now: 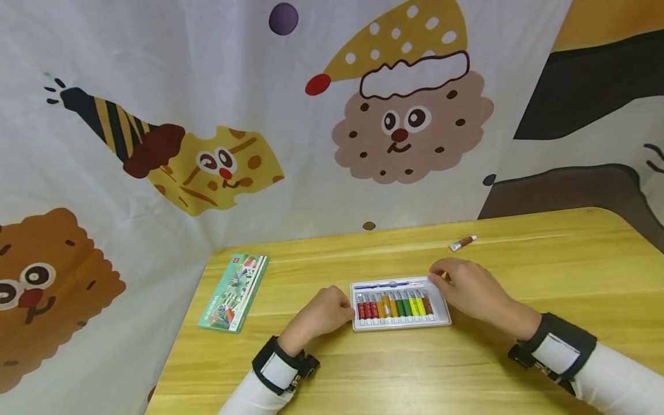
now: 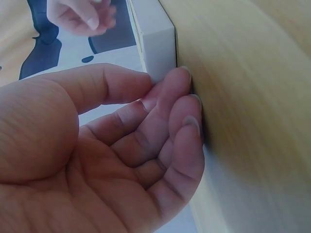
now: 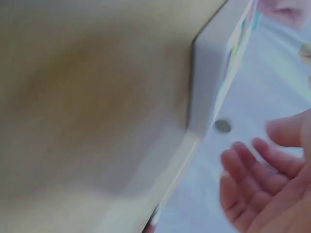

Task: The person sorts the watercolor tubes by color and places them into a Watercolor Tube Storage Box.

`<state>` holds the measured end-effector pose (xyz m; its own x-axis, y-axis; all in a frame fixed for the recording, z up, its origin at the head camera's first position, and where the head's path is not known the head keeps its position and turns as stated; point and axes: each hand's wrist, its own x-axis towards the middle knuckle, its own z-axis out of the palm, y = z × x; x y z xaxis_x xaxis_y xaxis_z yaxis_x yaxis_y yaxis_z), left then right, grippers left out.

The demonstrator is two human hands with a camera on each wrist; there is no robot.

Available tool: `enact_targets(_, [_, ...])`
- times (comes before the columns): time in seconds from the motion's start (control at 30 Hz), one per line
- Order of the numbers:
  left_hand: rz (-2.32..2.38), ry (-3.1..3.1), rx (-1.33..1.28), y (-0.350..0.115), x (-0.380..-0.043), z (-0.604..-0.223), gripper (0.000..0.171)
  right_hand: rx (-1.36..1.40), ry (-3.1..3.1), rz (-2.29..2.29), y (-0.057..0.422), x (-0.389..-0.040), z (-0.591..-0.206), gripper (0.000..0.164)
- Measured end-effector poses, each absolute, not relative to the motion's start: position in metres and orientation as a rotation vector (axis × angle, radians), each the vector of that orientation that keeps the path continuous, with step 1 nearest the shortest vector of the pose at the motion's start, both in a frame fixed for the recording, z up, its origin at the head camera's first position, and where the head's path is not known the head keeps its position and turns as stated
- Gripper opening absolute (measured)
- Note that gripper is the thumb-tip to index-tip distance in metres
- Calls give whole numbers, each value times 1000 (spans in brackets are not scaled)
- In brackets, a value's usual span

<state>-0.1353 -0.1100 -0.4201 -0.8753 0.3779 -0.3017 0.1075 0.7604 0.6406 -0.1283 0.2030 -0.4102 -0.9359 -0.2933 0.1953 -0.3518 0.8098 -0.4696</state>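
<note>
A white plastic tray (image 1: 441, 311) lies on the table, holding a row of small paint tubes (image 1: 399, 305) in reds, oranges, greens, yellows and brown. A slim blue paintbrush (image 1: 381, 285) rests in a slot along the tray's far side. At the tray's left end, my left hand (image 1: 325, 311) pinches the edge between thumb and fingertips, its other fingers curled against the tabletop. Over the far right corner is my right hand (image 1: 469, 288); in the right wrist view its fingers (image 3: 245, 167) are loosely bent, apart from the tray, with nothing in them.
A single brown paint tube (image 1: 463, 243) lies loose near the table's back edge. To the left sits a flat green paint box (image 1: 233, 294). Behind the wooden table (image 1: 394, 374) hangs a printed cloth (image 1: 306, 190) with cartoon figures.
</note>
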Motion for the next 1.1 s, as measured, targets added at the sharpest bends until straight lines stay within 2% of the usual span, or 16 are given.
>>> enact_targets(0.2, [882,2542,370,-109,-135,-421,33,757,-2828,540,242,-161,-417,47])
enact_targets(0.33, [877,2543,360,-109,-135,-420,34,830,-2884,378,266,-181,-424,57])
enact_targets(0.47, [879,2543,359,-110,-135,-419,38,812,-2902,290,280,-193,-431,52])
enact_targets(0.73, [872,2553,376,-109,-135,-417,41,774,-2808,234,292,-211,-442,25])
enact_targets(1.1, [876,2557,381,-109,-135,-418,42,678,-2910,215,294,-222,-444,15])
